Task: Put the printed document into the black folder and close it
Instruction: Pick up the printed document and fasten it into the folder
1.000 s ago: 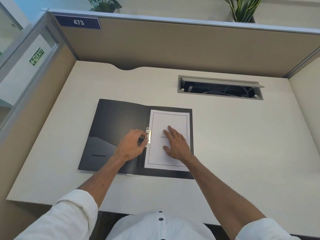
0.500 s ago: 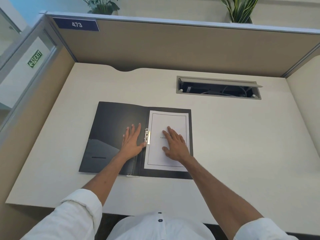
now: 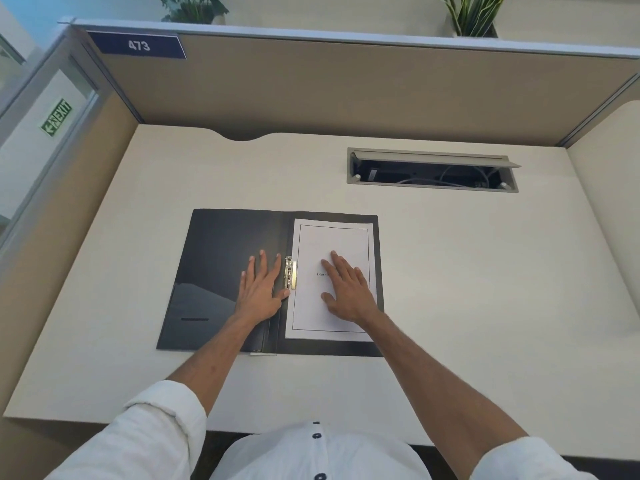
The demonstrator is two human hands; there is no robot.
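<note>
moved: a second ago the left hand (image 3: 260,292) was curled at the metal clip (image 3: 291,273); now it lies flat on the left cover, off the clip. the right hand (image 3: 348,292) has not shifted.
hands: both spread, palms down, pinching nothing. the left thumb tip lies just beside the clip's lower end; the right presses the sheet.
document: the printed document (image 3: 332,237) lies flat on the right half of the open black folder (image 3: 221,244), left edge at the clip. whether the clip is latched over it, i cannot tell.
folder: lies open on the surface (image 3: 467,289), spine running away from the person.
pointing: the sheet's long axis runs near to far, parallel to the spine, top edge away.
handling: the paper looks light and limp, likely to slide unless pinned. the covers look thin, smooth and springy.
hold: probably the left cover's outer edge, swung over to the right.
</note>
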